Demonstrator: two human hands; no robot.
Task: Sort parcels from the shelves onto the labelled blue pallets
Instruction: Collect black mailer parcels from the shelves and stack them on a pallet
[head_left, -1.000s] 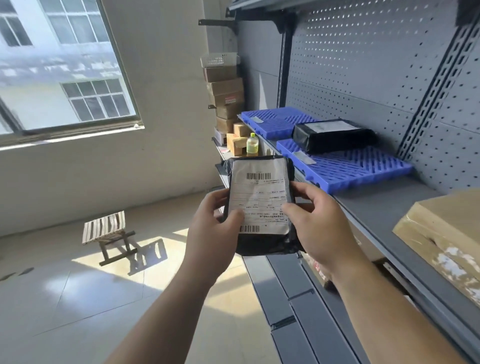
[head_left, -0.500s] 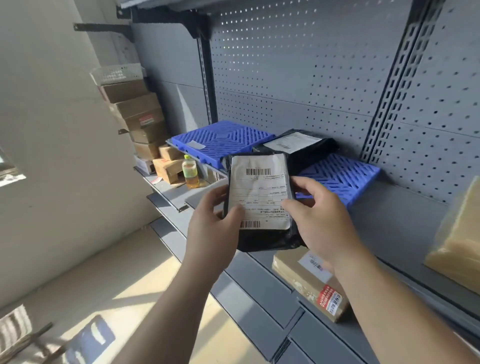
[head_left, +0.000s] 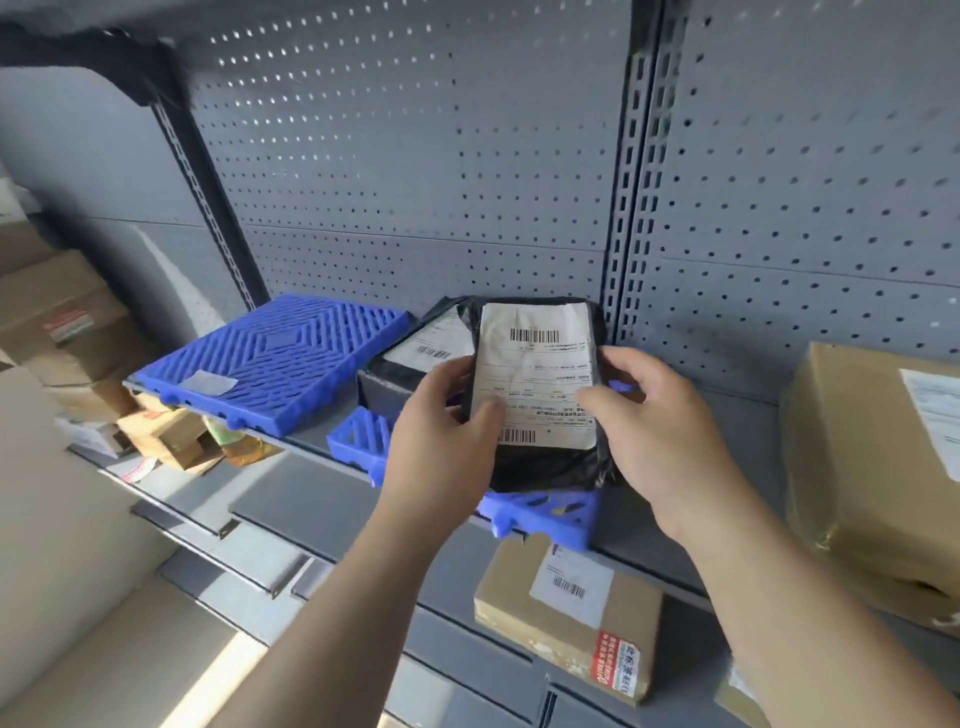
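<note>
both hands on one black poly parcel (head_left: 540, 395), label facing up toward the cam: left hand (head_left: 441, 431) clamps the left edge w/ thumb over the label's lower left corner, right hand (head_left: 660, 426) pinches the right edge, fingers curled round the back. so both grips grasping the same parcel, none released. parcel is held tilted, above and just in front of the near blue pallet (head_left: 540, 514), not yet set down as far as i can tell; its lower edge hides the pallet top so contact unclear. a second black parcel (head_left: 415, 358) already lies on that pallet, just behind-left, touching or nearly. risks, as judgement: bag is slack film, so if one grip lets go early it may sag and slide off the pallet front onto the lower shelf where a brown box (head_left: 566, 618) sits. setting it half on the other parcel could leave it tipped and unstable. far blue pallet (head_left: 275, 358) to the left carries a tag (head_left: 208, 383) i can't read; near pallet's tag not visible, so wrong-pallet drop is the main error if label wasn't matched. big carton (head_left: 878, 467) at right is well apart, no clash.
</note>
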